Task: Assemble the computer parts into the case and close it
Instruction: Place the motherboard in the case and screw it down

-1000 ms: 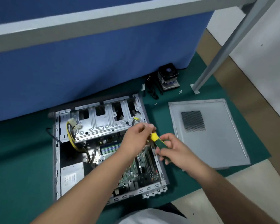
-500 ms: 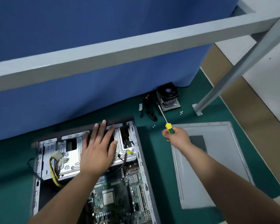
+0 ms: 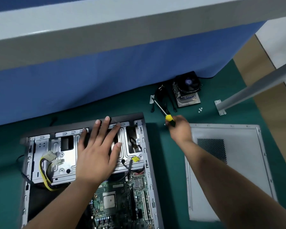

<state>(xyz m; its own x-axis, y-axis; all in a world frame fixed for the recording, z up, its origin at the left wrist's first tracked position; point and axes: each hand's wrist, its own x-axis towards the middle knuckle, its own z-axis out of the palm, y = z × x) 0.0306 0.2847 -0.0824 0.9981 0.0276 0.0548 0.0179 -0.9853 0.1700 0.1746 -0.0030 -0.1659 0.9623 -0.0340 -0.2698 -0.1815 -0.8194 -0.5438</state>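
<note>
While the left hand [image 3: 97, 156] lies flat with straight fingers on the drive cage [image 3: 68, 156], pressing it into the case [image 3: 149, 162], the right hand [image 3: 178, 128] grips the yellow-handled screwdriver [image 3: 162, 111] just beyond the case's far corner, tip pointing away over the green mat [image 3: 168, 162]; the step in hand looks like fetching a screw, so the palm should hold the cage steady and the tip should be kept off the black cables [image 3: 162, 96] ahead of the right hand; loose screws [image 3: 200, 109] lie ahead and to that hand's right, near the cooler fan [image 3: 187, 86]. Beneath the left wrist the case lies open on its side, grey steel, motherboard [image 3: 119, 202] exposed, yellow-and-black power leads [image 3: 45, 171] left of the left hand; the side panel [image 3: 228, 171], with its mesh vent, lies flat under the right forearm, not yet fitted.
</note>
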